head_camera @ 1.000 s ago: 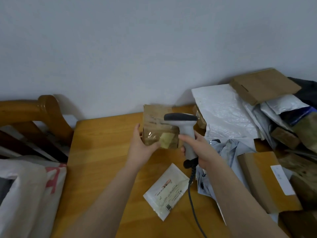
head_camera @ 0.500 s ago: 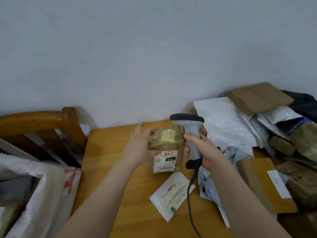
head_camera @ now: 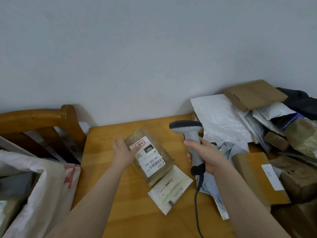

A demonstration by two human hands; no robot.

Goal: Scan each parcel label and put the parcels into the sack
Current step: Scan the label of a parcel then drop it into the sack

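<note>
Left hand (head_camera: 122, 152): grips the taped parcel (head_camera: 163, 152) at its upper left edge, thumb laid across the top of the face, fingers spread along the side. Right hand (head_camera: 206, 157): closed around the handle of the scanner (head_camera: 190, 134), which stands upright with its head turned toward the parcel.

Table (head_camera: 120, 194): orange-yellow wood, smooth, faint grain.

Sack (head_camera: 44, 182): white woven fabric, red print, slumped beside the table's left edge with its mouth gaping. Soft walls, so it will probably give when a parcel drops in.

Parcel heap (head_camera: 223, 121) at right: white bubble mailers, grey poly bags and flat brown cartons, overlapping loosely.

Taped parcel: small brown block wrapped in glossy clear tape, held tilted over the middle of the table, face up. Its lower end sits over the white envelope (head_camera: 171, 188); contact cannot be told. Judged light, since one hand carries it by an edge. Judged fairly stiff, as its corners keep their shape. The tape skin is likely slick, so grip across the long edges rather than the face.

White envelope: flat, thin, papery, printed face up.

Label (head_camera: 149, 158): white sticker with a black block and a barcode near the lower end. The thumb covers only the upper corner; the barcode is exposed.

Step judged: the scan of this parcel, before its transfer to the sack.
</note>
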